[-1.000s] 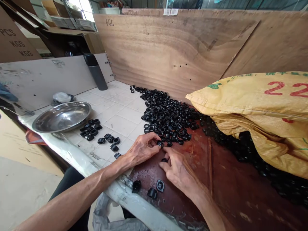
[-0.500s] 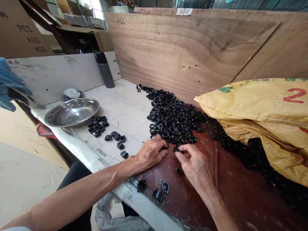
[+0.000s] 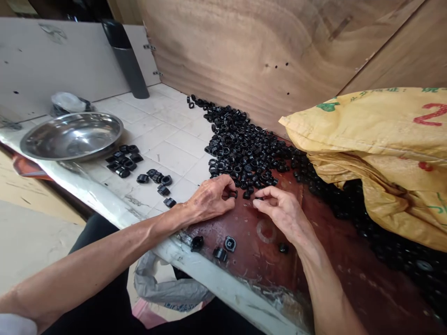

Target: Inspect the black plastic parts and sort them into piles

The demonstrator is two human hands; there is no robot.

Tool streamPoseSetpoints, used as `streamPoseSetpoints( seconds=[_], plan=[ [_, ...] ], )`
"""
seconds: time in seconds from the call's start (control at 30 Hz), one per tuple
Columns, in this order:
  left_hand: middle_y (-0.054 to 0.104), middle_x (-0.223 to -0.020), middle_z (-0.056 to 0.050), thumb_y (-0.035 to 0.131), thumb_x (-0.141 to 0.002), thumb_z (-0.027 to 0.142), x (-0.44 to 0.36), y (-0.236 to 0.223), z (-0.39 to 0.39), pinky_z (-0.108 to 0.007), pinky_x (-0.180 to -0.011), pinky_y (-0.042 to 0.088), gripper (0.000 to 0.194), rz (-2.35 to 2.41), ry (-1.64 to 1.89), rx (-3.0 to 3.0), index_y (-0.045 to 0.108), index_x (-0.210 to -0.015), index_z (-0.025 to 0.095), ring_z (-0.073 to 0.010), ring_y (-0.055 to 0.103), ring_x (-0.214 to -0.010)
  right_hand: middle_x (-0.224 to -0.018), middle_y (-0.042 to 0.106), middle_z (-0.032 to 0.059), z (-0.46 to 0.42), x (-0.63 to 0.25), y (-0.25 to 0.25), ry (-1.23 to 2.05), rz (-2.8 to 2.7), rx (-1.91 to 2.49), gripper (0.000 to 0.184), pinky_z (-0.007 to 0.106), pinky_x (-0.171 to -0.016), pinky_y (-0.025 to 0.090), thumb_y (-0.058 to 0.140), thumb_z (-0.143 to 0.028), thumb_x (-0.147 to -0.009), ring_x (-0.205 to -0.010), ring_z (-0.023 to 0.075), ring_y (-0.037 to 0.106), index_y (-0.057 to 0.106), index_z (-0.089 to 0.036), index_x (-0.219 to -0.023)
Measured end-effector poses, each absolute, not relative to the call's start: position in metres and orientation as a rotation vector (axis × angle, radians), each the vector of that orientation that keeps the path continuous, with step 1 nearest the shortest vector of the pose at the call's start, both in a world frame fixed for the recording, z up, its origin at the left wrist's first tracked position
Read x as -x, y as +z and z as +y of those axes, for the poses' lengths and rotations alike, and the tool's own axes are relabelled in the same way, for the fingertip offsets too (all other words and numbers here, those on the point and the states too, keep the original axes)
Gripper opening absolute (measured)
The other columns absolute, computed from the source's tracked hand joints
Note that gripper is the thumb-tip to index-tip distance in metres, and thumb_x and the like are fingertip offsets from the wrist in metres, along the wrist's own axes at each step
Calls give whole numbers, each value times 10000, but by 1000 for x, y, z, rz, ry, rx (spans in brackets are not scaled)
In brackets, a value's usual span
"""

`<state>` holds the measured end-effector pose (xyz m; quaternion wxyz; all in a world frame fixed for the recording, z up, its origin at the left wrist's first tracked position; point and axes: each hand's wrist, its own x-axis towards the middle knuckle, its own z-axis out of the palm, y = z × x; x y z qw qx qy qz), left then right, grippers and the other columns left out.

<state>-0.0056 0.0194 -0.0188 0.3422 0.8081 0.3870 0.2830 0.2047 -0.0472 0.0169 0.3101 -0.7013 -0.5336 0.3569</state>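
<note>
White-tiled table, reddish-brown sheet nearer. Left hand: grip narrow, pinching small black plastic fitting; right hand: likewise, another black piece. Both beside black fittings heap. Light fingertip pressure suits.

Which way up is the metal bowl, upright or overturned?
Right way up: the metal bowl shows its shiny hollow inside, facing upward.

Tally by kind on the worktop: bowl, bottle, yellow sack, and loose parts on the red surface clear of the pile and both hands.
Steel bowl: 1
Bottle: 1
Yellow sack: 1
Loose parts on the red surface: 4
Total: 7, leaving out the black pile, too jumbled to count.
</note>
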Motion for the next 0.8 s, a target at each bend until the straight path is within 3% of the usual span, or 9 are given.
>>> streamPoseSetpoints(
  seconds=[0.17, 0.27, 0.47, 0.67, 0.8],
  plan=[
    [699, -945, -6, 624, -787, 158, 6, -16, 15, -230, -634, 510, 264, 817, 730, -1986, 619, -1048, 197, -113, 634, -709, -864, 710, 2, -53, -188, 20, 1010, -1390, 1673, 301, 246, -681, 508, 769, -329, -742, -759, 149, 659, 667, -185, -986],
    [694, -902, -2, 629, -799, 165, 6, -12, 12, -224, -617, 508, 270, 789, 719, -1924, 611, -1067, 193, -112, 637, -703, -855, 714, 5, -54, -180, 17, 995, -1459, 1591, 205, 250, -675, 517, 748, -312, -783, -760, 153, 660, 691, -194, -940],
    [700, -858, -11, 710, -802, 213, 6, -8, 12, -240, -645, 531, 294, 721, 771, -1628, 599, -1072, 180, -122, 657, -711, -1087, 720, 49, -53, -180, 17, 774, -1561, 1495, 186, 290, -862, 557, 697, -269, -847, -995, 195, 685, 776, -231, -1012],
    [722, -908, -53, 791, -798, 330, 5, -8, 13, -292, -731, 554, 367, 606, 765, -1363, 632, -1075, 149, -154, 692, -781, -797, 706, 9, -55, -176, 16, 840, -1336, 1522, 249, 254, -660, 563, 777, -397, -803, -720, 172, 680, 669, -211, -929],
    [714, -963, -63, 806, -785, 322, 4, -7, 13, -307, -783, 561, 331, 609, 830, -1348, 667, -1026, 142, -162, 687, -830, -780, 715, 12, -55, -173, 16, 836, -1276, 1528, 263, 258, -665, 570, 782, -418, -797, -719, 178, 688, 704, -206, -932]
  ],
)
